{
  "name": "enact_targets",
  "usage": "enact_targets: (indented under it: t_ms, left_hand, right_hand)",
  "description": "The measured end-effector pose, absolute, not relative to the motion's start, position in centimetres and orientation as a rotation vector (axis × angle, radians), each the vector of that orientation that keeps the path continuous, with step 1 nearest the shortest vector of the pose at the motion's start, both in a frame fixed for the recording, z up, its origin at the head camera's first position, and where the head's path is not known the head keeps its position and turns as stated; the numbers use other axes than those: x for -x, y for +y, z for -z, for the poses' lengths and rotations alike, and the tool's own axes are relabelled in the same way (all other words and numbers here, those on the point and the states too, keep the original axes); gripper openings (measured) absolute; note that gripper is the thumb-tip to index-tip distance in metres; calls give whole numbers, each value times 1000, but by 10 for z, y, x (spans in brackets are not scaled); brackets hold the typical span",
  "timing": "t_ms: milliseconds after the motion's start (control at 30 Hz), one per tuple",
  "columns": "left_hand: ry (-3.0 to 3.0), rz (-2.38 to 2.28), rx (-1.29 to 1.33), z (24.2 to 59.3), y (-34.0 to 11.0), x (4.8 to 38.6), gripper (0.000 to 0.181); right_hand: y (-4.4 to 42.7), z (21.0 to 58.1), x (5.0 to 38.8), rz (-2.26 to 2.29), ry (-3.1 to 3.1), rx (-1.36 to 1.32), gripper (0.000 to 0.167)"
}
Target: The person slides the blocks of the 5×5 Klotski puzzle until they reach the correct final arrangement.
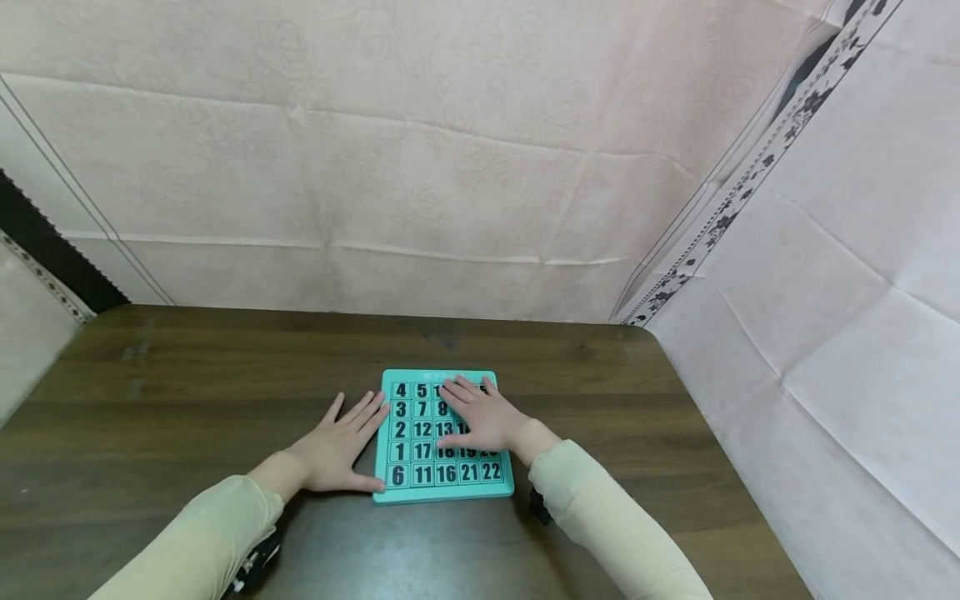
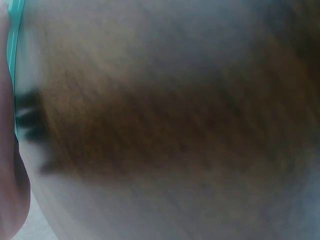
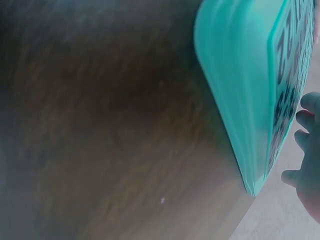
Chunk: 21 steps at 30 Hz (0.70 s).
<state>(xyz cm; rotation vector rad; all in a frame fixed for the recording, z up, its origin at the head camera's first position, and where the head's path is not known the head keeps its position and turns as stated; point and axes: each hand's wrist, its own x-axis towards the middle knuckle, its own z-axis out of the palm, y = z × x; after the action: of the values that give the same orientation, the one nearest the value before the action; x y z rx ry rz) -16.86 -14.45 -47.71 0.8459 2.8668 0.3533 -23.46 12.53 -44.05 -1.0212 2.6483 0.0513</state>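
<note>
A teal sliding number puzzle (image 1: 444, 498) lies flat on the wooden table, with black numbers on its tiles. Its bottom row reads 6, 11, 16, 21, 22. My left hand (image 1: 336, 450) is spread at the puzzle's left side, its fingertips and thumb at that edge. Over the upper right tiles my right hand (image 1: 486, 419) reaches with fingers extended, hiding several numbers; whether it presses a tile cannot be told. The right wrist view shows the puzzle's thick side (image 3: 235, 75) and fingertips (image 3: 307, 120) above the tiles. Only a sliver of the puzzle's edge (image 2: 14, 45) appears in the left wrist view.
The brown wooden table (image 1: 225, 358) extends around the puzzle, with rounded far corners. Behind it hangs a pale patterned cloth (image 1: 420, 183); another white cloth (image 1: 810, 333) hangs along the right side. A dark strip (image 1: 52, 242) shows at the far left.
</note>
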Motion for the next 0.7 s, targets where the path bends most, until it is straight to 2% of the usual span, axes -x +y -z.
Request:
enact_targets:
  t_ms: [700]
  left_hand:
    - [2870,-358,-844,478,-144,168,112]
  right_hand:
    - [132,446,236,9,2651,1007,86]
